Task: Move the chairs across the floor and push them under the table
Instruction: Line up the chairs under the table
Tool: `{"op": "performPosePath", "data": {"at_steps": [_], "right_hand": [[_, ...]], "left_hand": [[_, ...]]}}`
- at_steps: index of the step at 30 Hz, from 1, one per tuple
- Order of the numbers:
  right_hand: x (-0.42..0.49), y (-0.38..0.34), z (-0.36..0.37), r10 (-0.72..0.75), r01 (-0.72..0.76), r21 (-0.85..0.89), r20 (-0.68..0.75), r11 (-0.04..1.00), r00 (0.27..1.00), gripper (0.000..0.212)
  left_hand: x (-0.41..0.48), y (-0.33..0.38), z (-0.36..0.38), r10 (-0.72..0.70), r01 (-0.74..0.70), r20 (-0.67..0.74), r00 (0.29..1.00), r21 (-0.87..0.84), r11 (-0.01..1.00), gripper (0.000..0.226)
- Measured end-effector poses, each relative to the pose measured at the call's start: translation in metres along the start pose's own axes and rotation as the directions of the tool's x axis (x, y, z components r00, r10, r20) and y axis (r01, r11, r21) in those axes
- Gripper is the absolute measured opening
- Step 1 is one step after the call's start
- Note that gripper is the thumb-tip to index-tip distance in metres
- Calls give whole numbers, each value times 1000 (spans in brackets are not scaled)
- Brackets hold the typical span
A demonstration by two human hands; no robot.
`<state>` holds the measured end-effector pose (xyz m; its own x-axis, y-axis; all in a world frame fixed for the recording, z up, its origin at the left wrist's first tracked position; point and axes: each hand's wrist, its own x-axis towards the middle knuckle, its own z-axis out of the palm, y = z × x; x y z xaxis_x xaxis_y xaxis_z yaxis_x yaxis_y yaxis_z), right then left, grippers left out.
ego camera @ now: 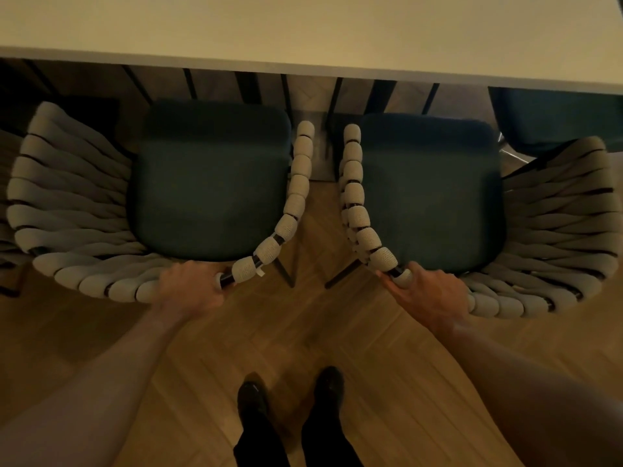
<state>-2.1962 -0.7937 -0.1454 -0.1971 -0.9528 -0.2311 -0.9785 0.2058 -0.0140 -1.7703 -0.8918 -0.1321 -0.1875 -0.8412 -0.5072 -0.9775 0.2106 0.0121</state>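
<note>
Two chairs with woven beige backs and dark green seat cushions stand side by side at the near edge of a pale table (303, 35). The left chair (209, 183) has its seat front just short of the table edge. My left hand (194, 286) grips the top rail of its back. The right chair (428, 190) stands likewise, and my right hand (429, 291) grips its back rail. A narrow gap of floor separates the two chairs.
A third green chair seat (553, 116) shows at the far right, partly under the table. Dark table legs (337, 99) stand beneath the top. My feet in dark shoes (290, 396) stand on the herringbone wood floor (303, 332) behind the chairs.
</note>
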Motion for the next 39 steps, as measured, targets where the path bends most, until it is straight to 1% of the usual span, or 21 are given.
{"op": "performPosePath", "data": {"at_steps": [4,11,14,17,20,23,24,26,27,28,30,31,32,33,35,37,39], "right_hand": [[0,2,1,-10,10,8,-2,1000,1000,63],[0,3,1,-29,30,25,-32,999,999,61],[-1,3,2,-31,31,31,-31,999,999,62],[-1,3,-1,-38,38,27,-10,999,999,64],[-2,3,-7,-32,30,58,24,998,999,65],[-4,3,-7,21,-38,142,120,989,993,65],[-7,1,-7,39,-56,148,119,987,992,64],[-21,-4,-4,71,-79,149,62,986,996,55],[-32,-7,-6,83,-89,163,40,983,996,53],[-44,-10,-9,93,-100,182,51,978,994,56],[-66,-16,-27,100,-139,224,179,964,979,75],[-74,-20,-40,98,-164,250,255,954,962,82],[-80,-25,-55,92,-183,277,310,943,946,84],[-85,-31,-70,89,-200,296,350,934,933,82],[-90,-42,-96,84,-220,313,395,924,915,67],[-97,-56,-117,33,-199,332,444,922,895,45],[-105,-73,-128,-55,-133,334,498,933,865,19]], "left_hand": [[0,-2,5,-19,18,-35,999,-17,1000,27],[7,-10,13,8,-9,-49,999,-9,1000,30],[8,-12,13,21,-20,-20,1000,9,1000,29],[7,-9,10,1,0,46,999,-21,1000,30],[2,-8,10,-27,36,80,996,-111,993,50],[-9,-5,13,-66,71,32,997,-201,977,68],[-15,-2,13,-78,77,2,997,-198,977,71],[-32,2,12,-82,72,-59,995,-156,985,76],[-43,3,10,-76,68,-63,995,-125,990,80],[-55,4,7,-72,68,-37,997,-106,992,86],[-82,8,-7,-79,86,66,995,-118,989,99],[-96,11,-16,-83,101,124,989,-144,984,102],[-109,16,-27,-88,117,174,981,-161,980,100],[-123,20,-37,-88,126,214,973,-170,977,92],[-149,26,-58,-76,126,271,959,-174,977,67],[-176,28,-70,-46,114,294,955,-218,969,54],[-204,24,-73,-19,100,285,958,-270,958,47]]}}
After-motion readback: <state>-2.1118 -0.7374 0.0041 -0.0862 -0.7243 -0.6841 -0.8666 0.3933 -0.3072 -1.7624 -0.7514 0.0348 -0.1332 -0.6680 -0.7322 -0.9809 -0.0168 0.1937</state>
